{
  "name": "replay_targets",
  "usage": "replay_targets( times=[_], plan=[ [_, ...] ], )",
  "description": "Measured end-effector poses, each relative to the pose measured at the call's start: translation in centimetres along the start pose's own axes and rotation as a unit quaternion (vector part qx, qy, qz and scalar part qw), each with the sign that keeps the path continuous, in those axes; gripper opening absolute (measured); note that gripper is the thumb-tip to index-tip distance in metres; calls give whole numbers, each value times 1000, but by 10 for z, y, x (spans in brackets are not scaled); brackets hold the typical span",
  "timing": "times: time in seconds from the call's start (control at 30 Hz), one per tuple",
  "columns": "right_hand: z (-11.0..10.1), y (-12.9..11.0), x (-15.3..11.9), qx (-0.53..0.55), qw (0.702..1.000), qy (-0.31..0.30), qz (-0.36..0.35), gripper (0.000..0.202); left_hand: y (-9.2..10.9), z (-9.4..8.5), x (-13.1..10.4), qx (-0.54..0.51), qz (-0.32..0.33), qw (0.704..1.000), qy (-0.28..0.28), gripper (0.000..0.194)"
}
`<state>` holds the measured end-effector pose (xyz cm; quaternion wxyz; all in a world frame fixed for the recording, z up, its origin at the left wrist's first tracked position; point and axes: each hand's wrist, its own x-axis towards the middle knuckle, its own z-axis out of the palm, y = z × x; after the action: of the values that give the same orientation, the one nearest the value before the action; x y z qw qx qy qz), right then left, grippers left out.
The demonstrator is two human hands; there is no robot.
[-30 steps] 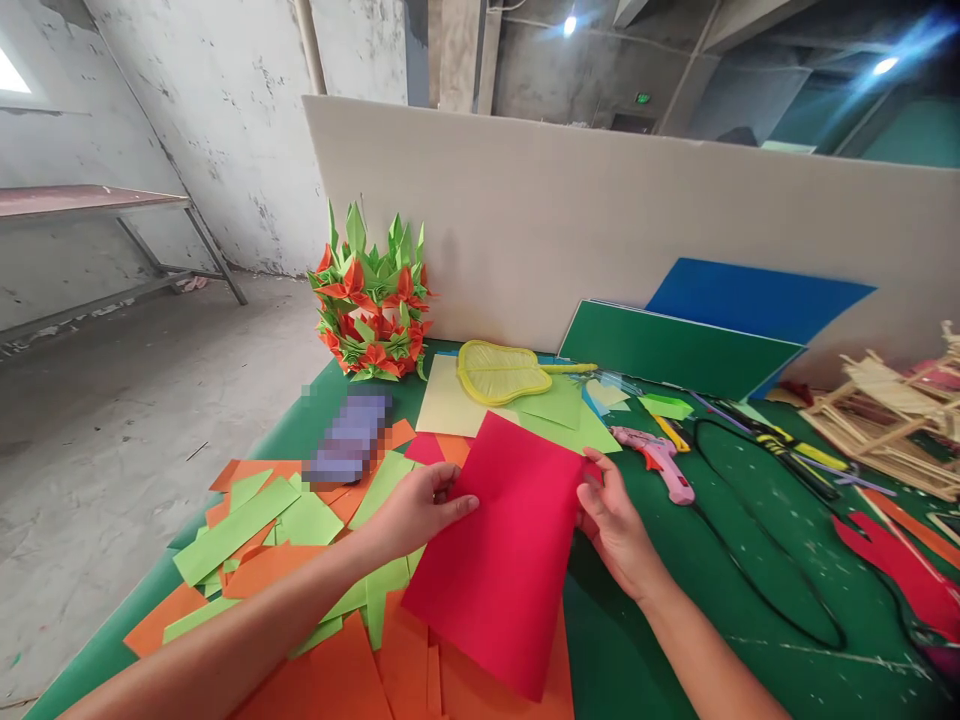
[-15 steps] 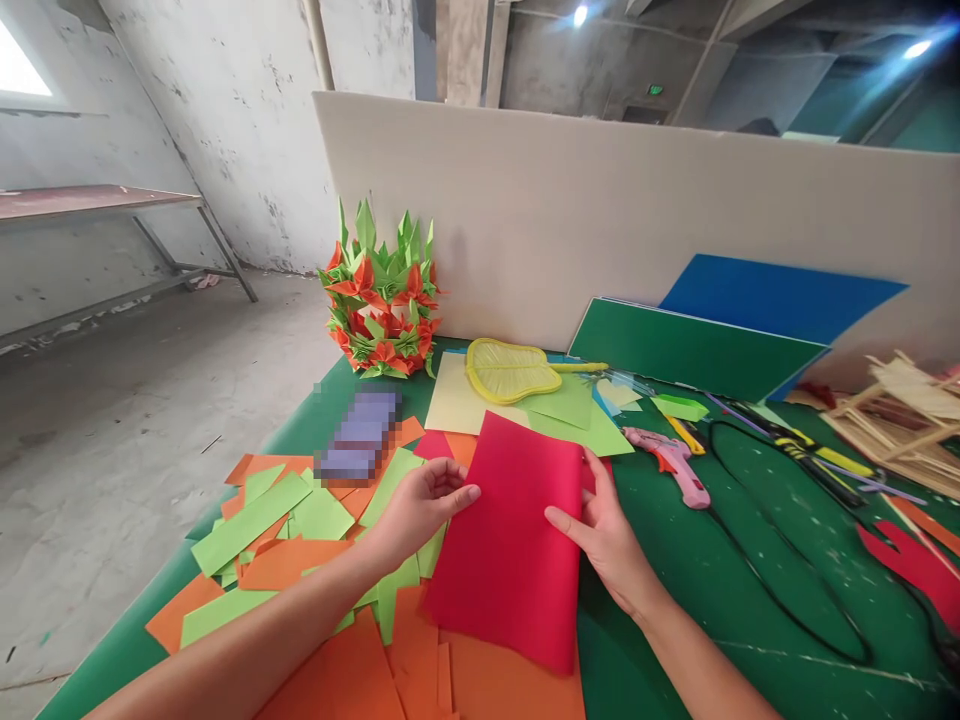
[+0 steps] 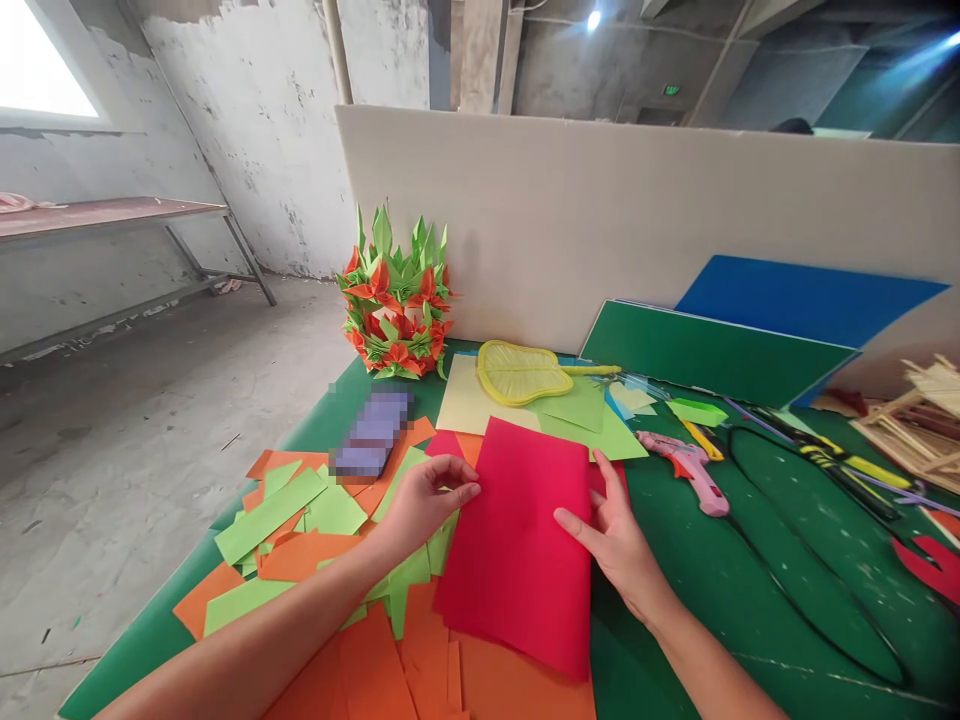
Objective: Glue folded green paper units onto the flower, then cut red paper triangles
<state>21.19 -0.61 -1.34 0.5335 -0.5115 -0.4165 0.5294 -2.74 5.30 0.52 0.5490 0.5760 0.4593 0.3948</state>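
Observation:
A sheet of red paper (image 3: 517, 550), doubled over with its layers showing at the lower edge, is held in front of me. My left hand (image 3: 435, 495) pinches its left edge between thumb and fingers. On the opposite edge, my right hand (image 3: 619, 535) has the thumb on top and the fingers partly hidden behind the fold. Orange paper (image 3: 525, 670) lies beneath it. Cut green paper pieces (image 3: 270, 515) and orange pieces (image 3: 304, 557) are heaped beside my left forearm.
Behind the papers stand a green-and-orange folded-paper ornament (image 3: 397, 300), a pixelated purple object (image 3: 373, 435) and a yellow fly swatter (image 3: 521, 373). At right lie a pink glue gun (image 3: 690, 470) with its black cord (image 3: 795, 575), pliers (image 3: 832, 455) and a wooden stick model (image 3: 915, 420).
The camera view has turned slightly left, so everything sits further right. The red paper lies a little flatter at its right edge; both hands keep nearly the same hold.

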Motion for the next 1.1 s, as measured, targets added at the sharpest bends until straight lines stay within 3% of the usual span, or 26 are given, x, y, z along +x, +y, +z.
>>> replay_targets(
  times=[0.1, 0.17, 0.27, 0.37, 0.43, 0.6, 0.8, 0.97, 1.1],
  plan=[
    [-8, 3, 0, -160, 980, 35, -111, 89, -3, -4, 2, 110, 19, 994, 5, 18],
    [-11, 1, -2, -303, 932, 40, -193, 75, -3, -6, 2, 157, 19, 987, -6, 15],
    [-9, -3, -7, -427, 866, -65, -254, 54, -3, -8, 1, 201, 18, 979, -29, 13],
    [-4, -4, -11, -477, 820, -197, -249, 50, -4, -7, -1, 212, 5, 976, -44, 14],
    [-1, -3, -11, -494, 801, -245, -234, 48, -6, -7, -1, 205, -4, 977, -54, 15],
    [-3, -1, -7, -501, 787, -275, -232, 43, -11, -8, 1, 192, -7, 979, -67, 19],
    [-3, -4, -9, -503, 784, -267, -248, 45, -9, -5, 0, 166, -16, 981, -94, 21],
    [-3, -5, -9, -506, 771, -244, -300, 42, -5, -5, -3, 182, 3, 982, -57, 22],
    [-4, -7, -8, -512, 761, -267, -297, 39, -9, -8, 0, 181, 3, 982, -50, 23]
  ],
)
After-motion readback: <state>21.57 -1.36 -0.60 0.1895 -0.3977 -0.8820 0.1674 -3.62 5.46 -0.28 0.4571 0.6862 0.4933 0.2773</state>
